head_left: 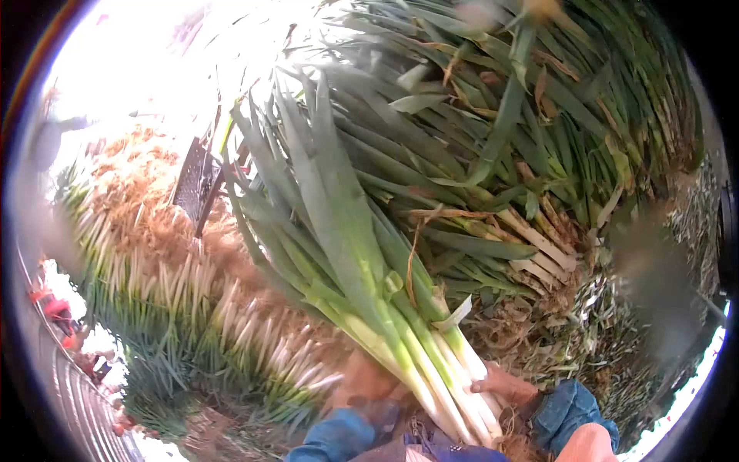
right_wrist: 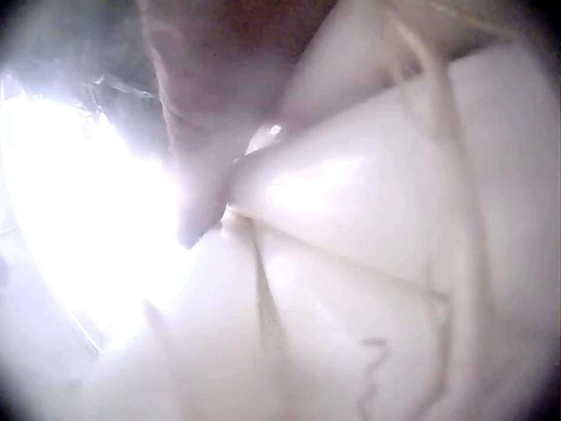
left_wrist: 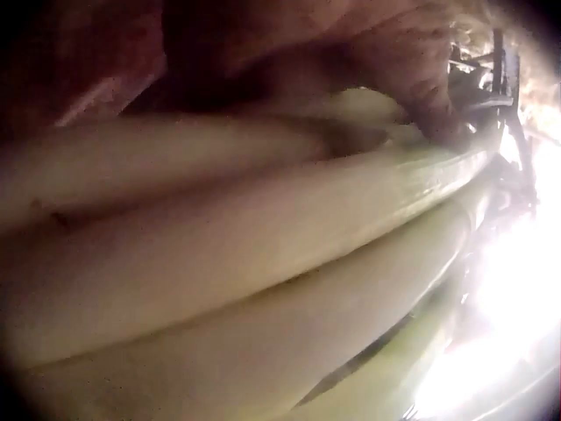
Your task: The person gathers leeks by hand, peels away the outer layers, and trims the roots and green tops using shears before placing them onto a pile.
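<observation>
Right hand (head_left: pixel 504 383) is gripping leeks (head_left: pixel 354 246) low down; left hand (head_left: pixel 368 381), blurry overhead, is probably gripping them too.

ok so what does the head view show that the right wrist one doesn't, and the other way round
Only the head view: the bundle's long green leaves, the big leafy heap at upper right, the rows of smaller stalks with tan roots at left, and the left hand, blurred.

Only the right wrist view: close-up root strands crossing the bundle, one of them thin and squiggly.

Both: the bundle's white stalks with the right hand on them.
</observation>
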A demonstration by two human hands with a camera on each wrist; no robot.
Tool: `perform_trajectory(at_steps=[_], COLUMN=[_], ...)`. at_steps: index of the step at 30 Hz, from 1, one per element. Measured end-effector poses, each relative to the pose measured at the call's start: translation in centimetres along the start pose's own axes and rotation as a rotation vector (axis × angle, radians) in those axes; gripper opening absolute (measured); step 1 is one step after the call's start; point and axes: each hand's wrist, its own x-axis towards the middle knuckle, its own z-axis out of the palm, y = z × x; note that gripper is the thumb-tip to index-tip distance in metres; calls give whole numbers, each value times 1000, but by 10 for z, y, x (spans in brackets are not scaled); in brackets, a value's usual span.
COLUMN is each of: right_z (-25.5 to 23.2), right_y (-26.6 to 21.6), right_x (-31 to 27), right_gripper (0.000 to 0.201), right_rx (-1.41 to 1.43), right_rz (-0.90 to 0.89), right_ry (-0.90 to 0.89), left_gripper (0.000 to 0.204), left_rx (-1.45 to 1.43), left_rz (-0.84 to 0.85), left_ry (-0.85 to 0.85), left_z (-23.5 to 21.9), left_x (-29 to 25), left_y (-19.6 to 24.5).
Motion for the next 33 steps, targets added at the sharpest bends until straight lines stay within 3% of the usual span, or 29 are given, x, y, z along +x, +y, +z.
perform_trajectory(at_steps=[1, 8, 9, 10, 16, 20, 24, 27, 30, 32, 33], right_z=[9, 104, 112, 117, 179, 204, 202, 181, 128, 93, 100], right_y=[3, -30, -31, -29, -89, -116, -133, -146, -104, -42, -44], right_x=[-2, -18, -14, -20, -44, -77, -114, -102, -89, -46, -51], right_gripper=[93, 95, 93, 89, 87, 86, 85, 79, 74, 65, 65], right_rx=[-179, -173, -446, -357, -264, -37, 170, 171, 273, 269, 399], right_rz=[-39, -23, 84, -45, -290, -511, -698, -561, -382, -490, -457], right_ry=[68, 244, 251, 225, 247, 278, 275, 258, 361, 354, 364], left_gripper=[58, 58, 58, 58, 59, 59, 60, 60, 60, 61, 61], left_rx=[-6, -98, -98, -97, -129, -124, -118, -108, -99, -93, -88], left_rz=[0, 72, 86, 108, 214, 247, 250, 209, 137, 104, 95], left_ry=[1, -34, -46, -58, -213, -359, -480, -538, -557, -550, -545], left_z=[-9, -74, -77, -79, -73, -42, 5, 35, 54, 60, 61], left_x=[-4, -35, -42, -49, -79, -79, -58, -37, -25, -19, -19], left_y=[1, 33, 38, 42, 72, 86, 89, 81, 67, 59, 55])
